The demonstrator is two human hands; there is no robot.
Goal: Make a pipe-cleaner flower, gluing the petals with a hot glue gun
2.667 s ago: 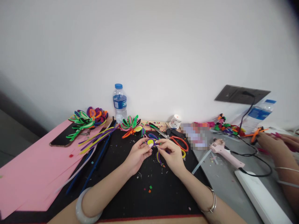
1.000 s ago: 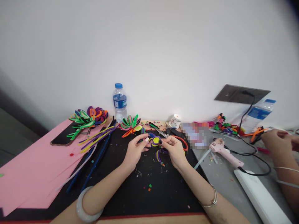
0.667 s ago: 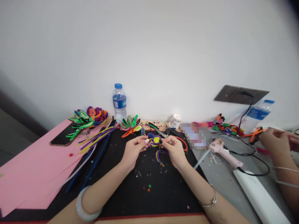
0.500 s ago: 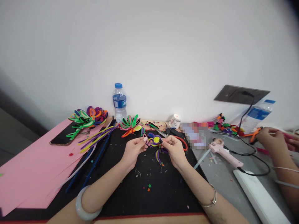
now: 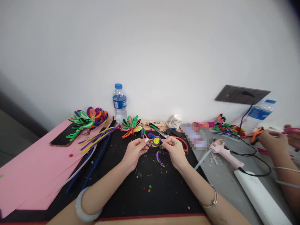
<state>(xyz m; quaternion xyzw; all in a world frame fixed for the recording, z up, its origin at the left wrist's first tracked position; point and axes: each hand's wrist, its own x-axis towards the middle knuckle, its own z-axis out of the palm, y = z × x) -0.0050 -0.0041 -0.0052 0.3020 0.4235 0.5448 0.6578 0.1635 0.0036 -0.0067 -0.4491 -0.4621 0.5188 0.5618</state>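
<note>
Above the black mat (image 5: 131, 200), both hands hold a small pipe-cleaner flower (image 5: 155, 141) with a yellow middle and a blue and purple edge. My left hand (image 5: 133, 153) pinches its left side, where pinkish-purple strands show by the fingertips. At the right edge, my right hand (image 5: 173, 151) is closed, thumb against forefinger. Beneath the flower hangs a purple and yellow pipe-cleaner strip (image 5: 159, 158). Behind the hands lie scissors (image 5: 161, 132) and a green and orange pipe-cleaner flower (image 5: 130, 125).
Left are pink sheets (image 5: 35, 175), a phone (image 5: 63, 137), loose pipe cleaners (image 5: 98, 139) and a water bottle (image 5: 120, 103). A paper cup (image 5: 175, 121) stands behind. Right are a pink glue gun (image 5: 226, 153), its cord, a white power strip (image 5: 260, 197) and a co-worker's hand (image 5: 274, 142).
My hands and the flower stay almost still. At the far right, the co-worker's hands have shifted slightly with a pink strand.
</note>
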